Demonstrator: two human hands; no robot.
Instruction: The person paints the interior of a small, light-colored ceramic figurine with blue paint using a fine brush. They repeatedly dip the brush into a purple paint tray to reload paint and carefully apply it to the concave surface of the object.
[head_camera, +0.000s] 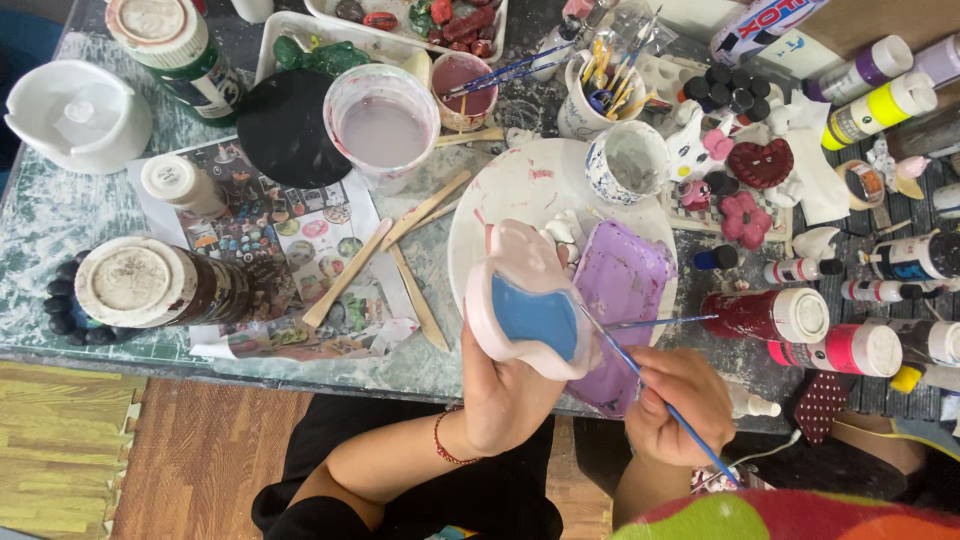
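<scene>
**Blue paint on a pink plaster piece**

While wooden floorboards (200, 450) show nearest the person, the left hand (505, 390) is clasped under a pink plaster piece (530, 305) with a blue-painted centre, lifted above the table's near edge. Just right of it, the right hand (678, 400) pinches a thin blue brush (640, 375), its tip touching the blue patch. Beyond lie a white plate (510, 190) carrying a lilac tray (625, 280), wooden sticks (400, 260) on the paint-smeared table (50, 215), then a cup of cloudy water (382, 130) and paint bottles (800, 315) to the right.

Mould (530, 310) above plate (500, 200); cup (382, 125) behind, bottles (800, 315) right.
</scene>
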